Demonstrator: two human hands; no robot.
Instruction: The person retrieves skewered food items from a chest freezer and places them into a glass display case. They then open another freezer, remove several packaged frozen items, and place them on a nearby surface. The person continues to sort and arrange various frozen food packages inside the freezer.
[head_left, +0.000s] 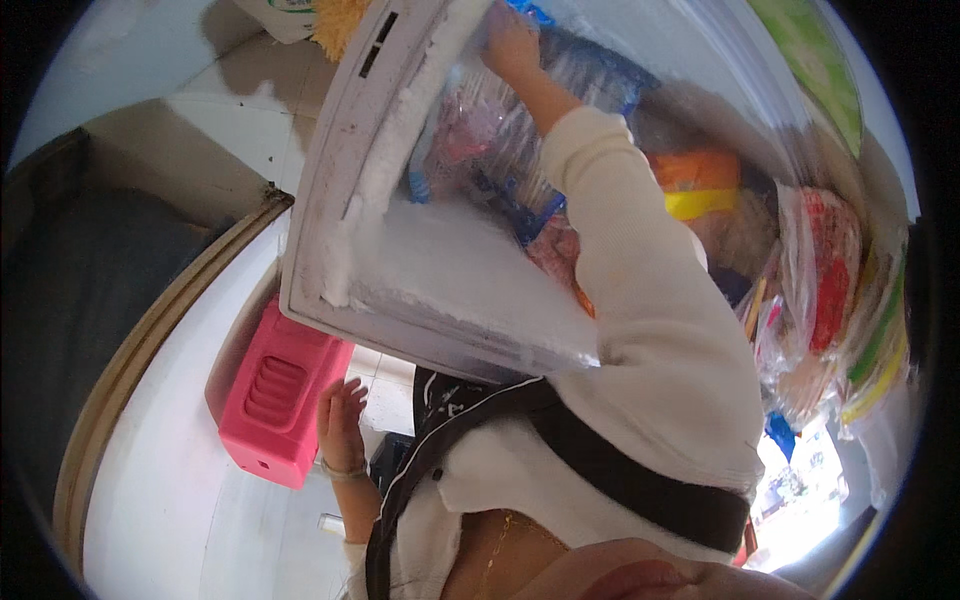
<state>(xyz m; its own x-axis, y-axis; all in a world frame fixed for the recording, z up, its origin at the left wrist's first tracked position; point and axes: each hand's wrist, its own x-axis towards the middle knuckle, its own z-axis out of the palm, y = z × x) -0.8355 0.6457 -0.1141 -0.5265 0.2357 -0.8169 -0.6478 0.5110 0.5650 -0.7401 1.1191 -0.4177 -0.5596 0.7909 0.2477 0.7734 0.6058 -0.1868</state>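
Note:
My right hand (514, 46) reaches deep into an open chest freezer (300, 255), beside bright blue plastic (534, 10) at the top of the view; its fingertips are not clear, so a grip cannot be told. Under that forearm lie clear and blue plastic packages (592, 71) and a bag with pinkish contents (469, 124). Reddish frozen food (553, 251) lies near my sleeve. My left hand (343, 420), a bracelet at its wrist, hangs outside the freezer with fingers loosely bent and holding nothing, beside a pink plastic object (277, 390) with a ribbed panel.
Thick frost (397, 135) coats the freezer's inner wall. An orange and yellow package (697, 184) and red packages in clear plastic (829, 262) are at the right. A brown-edged surface (172, 300) curves along the left. Something yellow and shaggy (337, 26) stands past the freezer's rim.

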